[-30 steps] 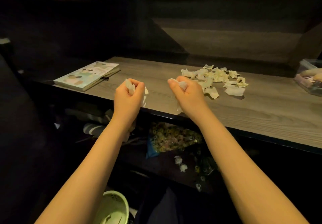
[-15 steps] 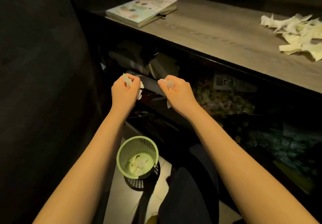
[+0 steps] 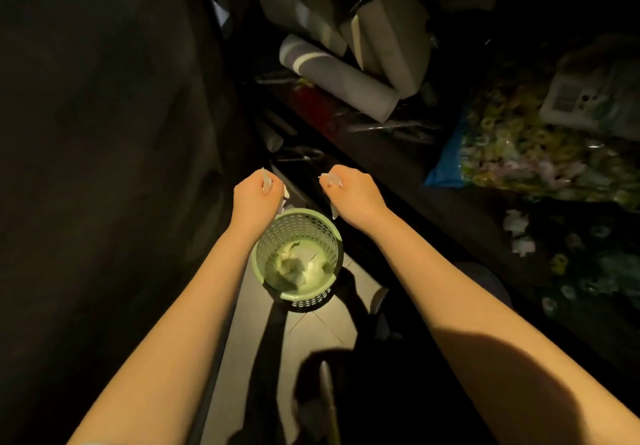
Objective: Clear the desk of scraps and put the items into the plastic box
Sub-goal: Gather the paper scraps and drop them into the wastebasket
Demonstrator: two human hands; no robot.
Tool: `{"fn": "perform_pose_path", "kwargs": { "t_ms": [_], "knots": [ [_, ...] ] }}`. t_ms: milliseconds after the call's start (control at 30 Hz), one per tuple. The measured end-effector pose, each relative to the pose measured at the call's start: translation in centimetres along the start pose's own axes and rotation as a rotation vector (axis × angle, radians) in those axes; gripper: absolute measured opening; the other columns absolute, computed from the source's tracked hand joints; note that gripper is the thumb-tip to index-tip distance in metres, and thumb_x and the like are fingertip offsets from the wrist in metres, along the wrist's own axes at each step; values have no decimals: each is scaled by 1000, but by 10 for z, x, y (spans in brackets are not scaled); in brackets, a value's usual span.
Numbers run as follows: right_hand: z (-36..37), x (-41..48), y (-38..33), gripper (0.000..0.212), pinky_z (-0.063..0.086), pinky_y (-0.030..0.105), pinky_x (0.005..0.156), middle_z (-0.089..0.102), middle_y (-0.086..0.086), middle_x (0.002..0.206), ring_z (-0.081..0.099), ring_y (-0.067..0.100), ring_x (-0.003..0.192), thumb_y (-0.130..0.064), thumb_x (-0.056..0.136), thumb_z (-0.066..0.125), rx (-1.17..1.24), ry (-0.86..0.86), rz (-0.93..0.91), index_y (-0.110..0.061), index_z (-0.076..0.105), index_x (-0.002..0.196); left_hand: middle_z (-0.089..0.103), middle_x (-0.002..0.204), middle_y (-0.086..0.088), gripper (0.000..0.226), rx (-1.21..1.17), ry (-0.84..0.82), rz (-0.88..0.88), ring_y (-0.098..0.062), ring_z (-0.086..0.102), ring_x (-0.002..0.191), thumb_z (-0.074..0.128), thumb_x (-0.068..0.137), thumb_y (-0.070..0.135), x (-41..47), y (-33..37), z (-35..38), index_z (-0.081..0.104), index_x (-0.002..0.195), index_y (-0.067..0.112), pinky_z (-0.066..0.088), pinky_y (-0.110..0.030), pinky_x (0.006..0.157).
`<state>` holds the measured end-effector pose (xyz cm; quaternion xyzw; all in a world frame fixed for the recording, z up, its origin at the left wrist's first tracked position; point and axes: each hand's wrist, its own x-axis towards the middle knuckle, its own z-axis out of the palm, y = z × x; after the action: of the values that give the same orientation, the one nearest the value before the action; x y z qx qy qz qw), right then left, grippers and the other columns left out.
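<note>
Both my hands hang below the desk, over a small green perforated waste basket (image 3: pixel 265 254) on the tiled floor. My left hand (image 3: pixel 254 200) is a fist closed on white paper scraps (image 3: pixel 267 181) that stick out between the fingers. My right hand (image 3: pixel 353 195) is likewise shut on paper scraps (image 3: pixel 329 178), one strip dangling under it. The left hand is above the basket's far-left rim, the right hand above its far-right rim. Crumpled scraps (image 3: pixel 294 266) lie in the basket's bottom. The desk top and the plastic box are out of view.
A dark shelf under the desk holds a rolled grey tube (image 3: pixel 339 77), beige boxes (image 3: pixel 391 32) and a clear bag of yellow and green pieces (image 3: pixel 519 157). A dark panel (image 3: pixel 104 132) fills the left. My dark-clothed legs (image 3: pixel 381 375) are below.
My view swung down from the desk top to the floor. Both fists, still holding scraps, went down from desk height to just above the green basket.
</note>
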<state>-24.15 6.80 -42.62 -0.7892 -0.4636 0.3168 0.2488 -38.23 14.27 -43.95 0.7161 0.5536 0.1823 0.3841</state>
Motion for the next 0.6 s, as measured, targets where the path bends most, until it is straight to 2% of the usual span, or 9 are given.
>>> {"fn": "perform_pose_path", "kwargs": {
  "t_ms": [67, 133, 200, 267, 367, 500, 600],
  "knots": [
    [15, 11, 11, 29, 44, 39, 67, 63, 14, 83, 58, 33, 82, -29, 98, 38, -20, -57, 35, -7, 49, 82, 47, 56, 5, 35, 76, -34, -8, -9, 47, 57, 43, 87, 5, 8, -24, 12, 45, 53, 14, 29, -18, 61],
    [30, 20, 21, 21, 42, 37, 65, 63, 14, 88, 58, 33, 83, -24, 97, 38, -57, -117, 65, -10, 50, 88, 46, 61, 5, 28, 137, -62, -15, -16, 48, 67, 46, 89, 8, 16, -47, 25, 47, 61, 11, 26, -21, 60],
    [44, 27, 30, 13, 44, 38, 66, 63, 12, 91, 58, 33, 84, -20, 96, 39, -96, -164, 88, -14, 49, 90, 49, 65, -3, 22, 222, -114, 10, -24, 50, 73, 49, 90, 10, 22, -65, 39, 49, 68, 6, 25, -25, 60],
    [56, 33, 39, 11, 46, 39, 67, 63, 12, 94, 58, 33, 85, -20, 96, 39, -124, -195, 103, -17, 47, 90, 57, 79, -17, 18, 366, -210, 55, -34, 55, 83, 50, 91, 13, 28, -80, 55, 52, 77, 0, 33, -34, 66],
    [65, 39, 52, 11, 44, 37, 67, 63, 13, 94, 58, 34, 86, -20, 96, 40, -159, -223, 96, -15, 49, 94, 60, 101, -21, 16, 516, -347, 52, -37, 56, 95, 50, 89, 14, 35, -96, 78, 55, 92, -1, 40, -37, 72],
    [71, 44, 67, 18, 41, 34, 69, 63, 13, 101, 58, 34, 92, -22, 97, 39, -211, -265, 93, -11, 52, 102, 56, 118, -18, 26, 653, -498, 51, -34, 53, 107, 51, 90, 20, 37, -117, 103, 54, 108, 2, 42, -40, 86],
    [76, 49, 74, 21, 40, 34, 71, 63, 14, 107, 58, 34, 97, -24, 98, 39, -274, -300, 127, -12, 52, 109, 47, 131, -19, 46, 703, -601, -4, -35, 46, 119, 56, 88, 29, 38, -133, 110, 44, 125, 5, 40, -42, 99]
  ]
}}
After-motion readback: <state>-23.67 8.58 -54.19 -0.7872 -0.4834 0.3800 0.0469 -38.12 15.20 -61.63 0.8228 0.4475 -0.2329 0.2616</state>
